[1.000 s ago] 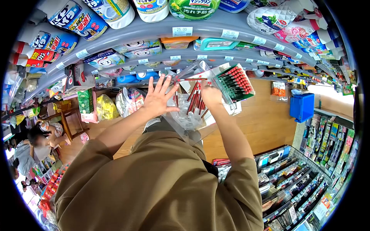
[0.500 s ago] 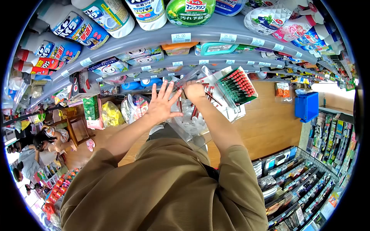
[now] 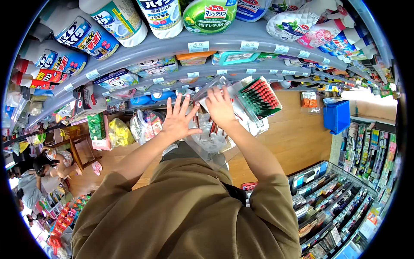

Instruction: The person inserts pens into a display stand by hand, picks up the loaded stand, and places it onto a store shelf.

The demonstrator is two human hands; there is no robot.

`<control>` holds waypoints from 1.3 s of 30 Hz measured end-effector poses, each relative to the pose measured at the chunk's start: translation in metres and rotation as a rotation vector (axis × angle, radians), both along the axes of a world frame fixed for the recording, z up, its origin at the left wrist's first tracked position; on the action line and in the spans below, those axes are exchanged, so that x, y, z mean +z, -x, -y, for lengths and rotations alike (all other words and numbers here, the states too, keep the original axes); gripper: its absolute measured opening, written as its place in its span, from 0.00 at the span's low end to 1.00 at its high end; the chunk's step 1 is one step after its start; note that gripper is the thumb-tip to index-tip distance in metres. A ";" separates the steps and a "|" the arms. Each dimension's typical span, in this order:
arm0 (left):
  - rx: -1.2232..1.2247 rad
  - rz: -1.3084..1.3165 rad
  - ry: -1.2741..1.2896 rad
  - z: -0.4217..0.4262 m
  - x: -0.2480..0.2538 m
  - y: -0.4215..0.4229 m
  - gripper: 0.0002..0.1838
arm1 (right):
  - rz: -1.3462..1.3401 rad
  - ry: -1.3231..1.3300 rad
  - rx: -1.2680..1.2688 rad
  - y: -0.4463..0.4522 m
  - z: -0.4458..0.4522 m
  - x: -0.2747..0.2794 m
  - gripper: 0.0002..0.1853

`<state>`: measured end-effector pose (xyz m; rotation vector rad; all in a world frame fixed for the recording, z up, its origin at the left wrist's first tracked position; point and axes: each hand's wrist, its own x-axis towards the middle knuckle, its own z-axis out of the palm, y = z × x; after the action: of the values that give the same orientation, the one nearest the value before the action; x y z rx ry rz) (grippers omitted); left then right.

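Note:
Spread wide, my left hand lies over the left side of a clear plastic container or sheet; it holds nothing that I can see. Beside it, my right hand rests over the same clear plastic, its fingers stretched forward. Several slim dark red sticks, like pencils or pens, lie about the plastic under and below my right hand, partly covered. Just to the right stands a green-and-white box packed with red-ended pencils or pens. Crumpled clear plastic sits near my body.
Grey shelves with cleaning bottles curve across the front. Bagged goods stand on the floor at left, near a wooden stool and other people. A blue bin and a wire rack are at right.
My right hand has gone from curled fingers to stretched-out ones. My left hand stays spread in nearly the same place. The view has shifted slightly.

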<state>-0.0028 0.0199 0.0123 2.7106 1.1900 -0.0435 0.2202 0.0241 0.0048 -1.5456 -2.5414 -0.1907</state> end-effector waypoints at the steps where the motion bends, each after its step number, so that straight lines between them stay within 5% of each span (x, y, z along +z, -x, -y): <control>1: -0.005 0.006 0.002 0.000 0.000 0.001 0.56 | 0.004 -0.008 -0.051 -0.011 0.005 0.013 0.07; 15: -0.002 -0.001 0.009 0.000 0.000 0.001 0.56 | -0.250 -0.280 -0.651 -0.111 0.062 0.110 0.10; 23: -0.003 -0.016 -0.023 -0.001 -0.003 0.002 0.57 | -0.304 -0.145 -0.754 -0.138 0.036 0.040 0.12; 39: -0.001 0.001 -0.028 0.002 -0.001 0.003 0.56 | -0.072 -0.211 -0.664 -0.133 0.020 0.012 0.10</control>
<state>-0.0057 0.0179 0.0109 2.7351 1.1973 -0.0253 0.3529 0.0041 0.0173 -2.1866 -1.7948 -0.4498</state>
